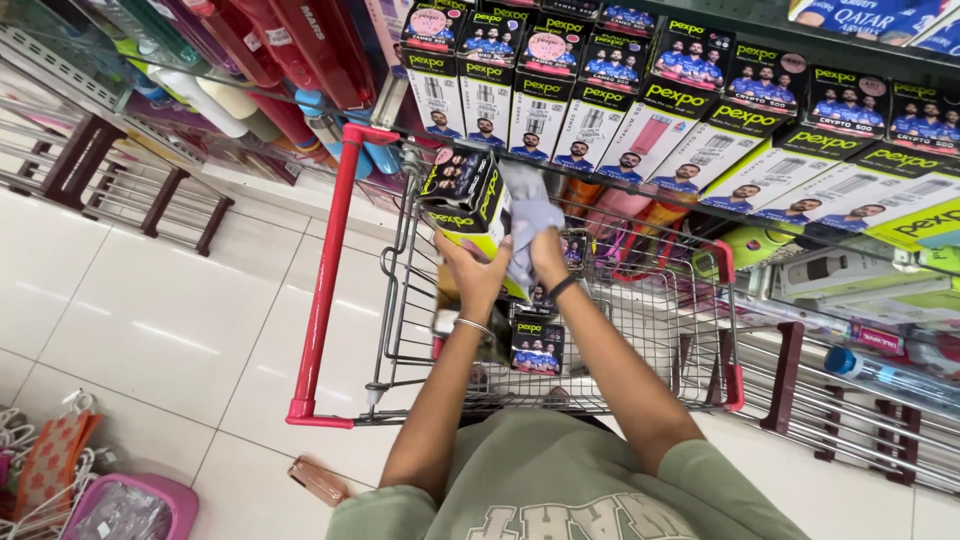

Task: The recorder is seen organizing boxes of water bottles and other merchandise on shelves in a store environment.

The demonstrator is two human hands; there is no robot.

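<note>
My left hand (470, 272) grips a tall black and lime-green box (462, 200) from below, holding it tilted over a red-framed wire shopping cart (330, 250). My right hand (545, 250) holds a pale grey-blue cloth (528, 215) pressed against the box's side. Similar boxes (537, 345) stand inside the cart beneath my hands. A bangle sits on my left wrist and a dark band on my right.
Shelves (800, 45) ahead carry rows of the same black, white and green boxes (640, 100). Bottles (270, 50) fill racks at the upper left, and more bottles (880, 370) lie at the right. A pink basket (170, 495) and hangers (30, 440) sit at the lower left on white floor tiles.
</note>
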